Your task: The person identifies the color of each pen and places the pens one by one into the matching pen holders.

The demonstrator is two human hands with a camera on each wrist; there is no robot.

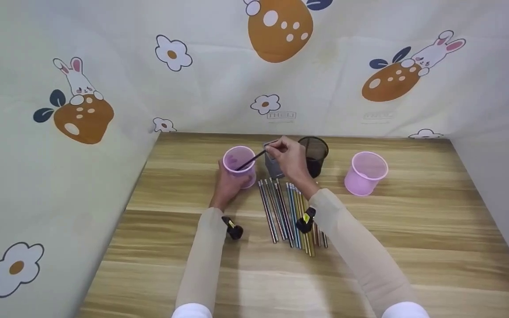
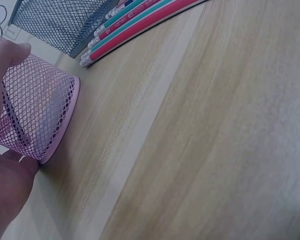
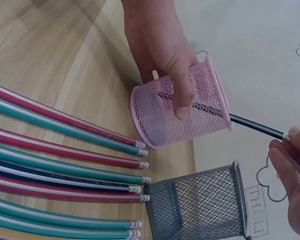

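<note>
My left hand (image 1: 229, 184) grips a pink mesh pencil cup (image 1: 246, 180) round its side, thumb across the front in the right wrist view. Between the thumb and fingers of my right hand (image 1: 290, 159) is the eraser end of a dark striped pencil (image 3: 255, 125). That pencil slants down into the pink cup, and its lower part shows through the mesh. Several striped pencils (image 1: 276, 212) in red, teal, dark blue and gold lie side by side on the table in front of the cups, eraser ends toward them.
A grey square mesh holder (image 3: 200, 202) stands right of the held cup. Beside it is a round black mesh cup (image 1: 318, 154). Another pink cup (image 1: 362, 181) stands farther right. A patterned cloth (image 1: 219, 88) rises behind the wooden table (image 1: 435, 247) and along its sides.
</note>
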